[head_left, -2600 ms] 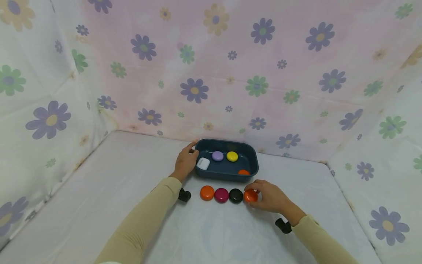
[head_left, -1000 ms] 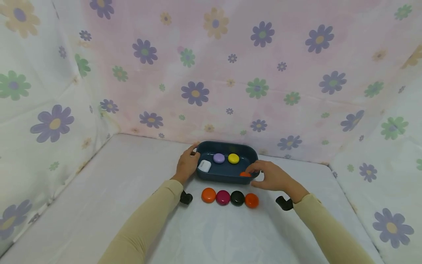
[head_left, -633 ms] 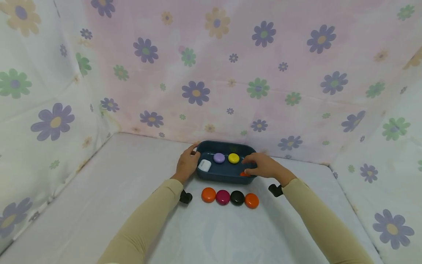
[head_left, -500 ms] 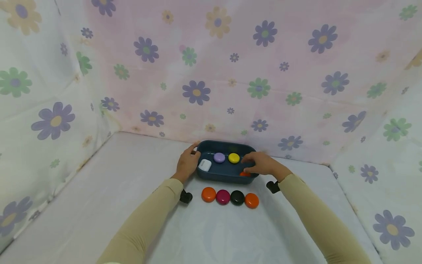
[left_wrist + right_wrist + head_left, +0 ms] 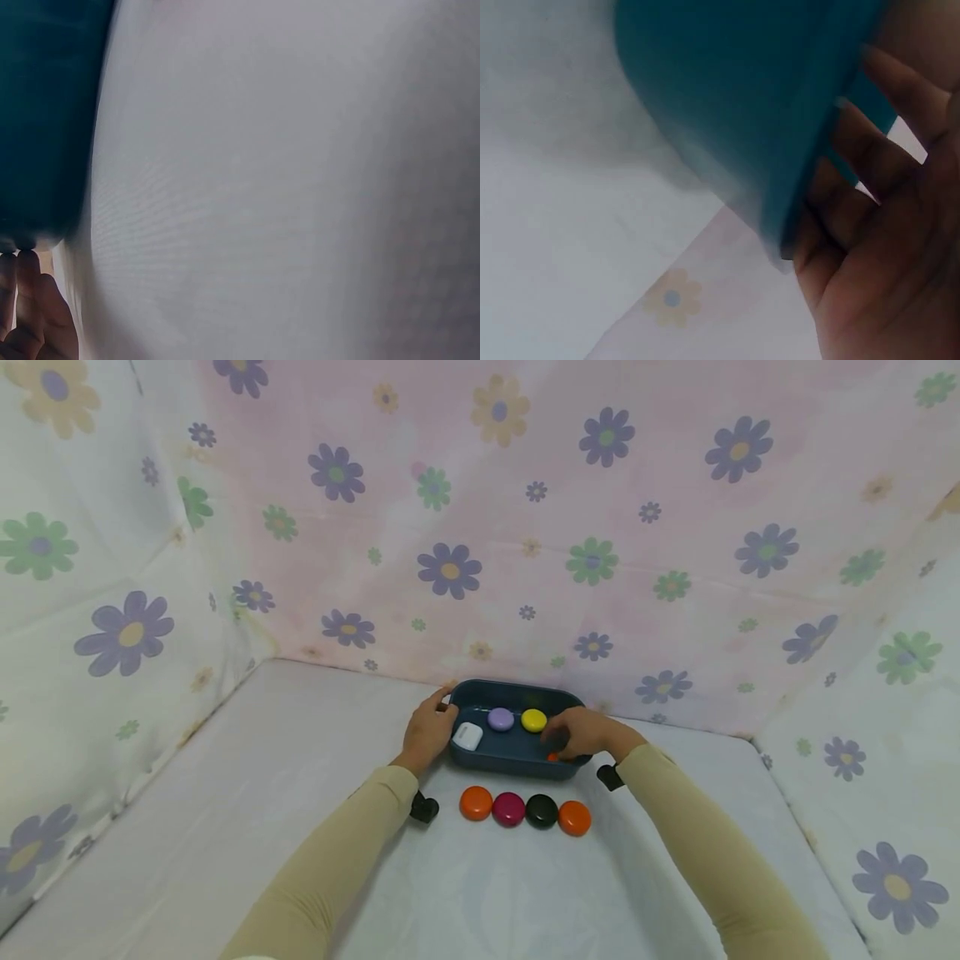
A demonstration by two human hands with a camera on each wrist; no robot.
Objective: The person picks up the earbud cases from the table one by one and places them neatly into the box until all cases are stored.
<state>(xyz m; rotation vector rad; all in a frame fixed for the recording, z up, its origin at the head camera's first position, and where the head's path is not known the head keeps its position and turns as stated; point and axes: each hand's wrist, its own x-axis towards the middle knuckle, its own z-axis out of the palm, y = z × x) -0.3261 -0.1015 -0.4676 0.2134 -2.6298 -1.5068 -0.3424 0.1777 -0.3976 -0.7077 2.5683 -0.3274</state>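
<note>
A dark blue-green tray (image 5: 517, 768) stands near the back wall. Inside are a white rounded-square piece (image 5: 468, 737), a lilac disc (image 5: 501, 719), a yellow disc (image 5: 534, 720) and an orange disc (image 5: 552, 757) at the front right. My left hand (image 5: 429, 733) rests against the tray's left end; in the left wrist view its fingertips touch the outer wall. My right hand (image 5: 583, 732) reaches over the right rim, fingers spread above the orange disc and partly covering it. Whether they touch the disc is hidden. In the right wrist view several fingers (image 5: 870, 154) lie across the rim.
Before the tray, a row of discs lies on the white cloth: orange (image 5: 476, 803), magenta (image 5: 508, 809), black (image 5: 542, 811) and another orange disc (image 5: 574, 818). A black wrist mount (image 5: 424, 809) shows at the left wrist. Floral cloth walls (image 5: 450, 568) enclose the back and sides.
My right hand has left the right-hand orange disc of the row, passed over the tray's right rim and moved left and lower inside. My left hand has stayed at the tray's left end.
</note>
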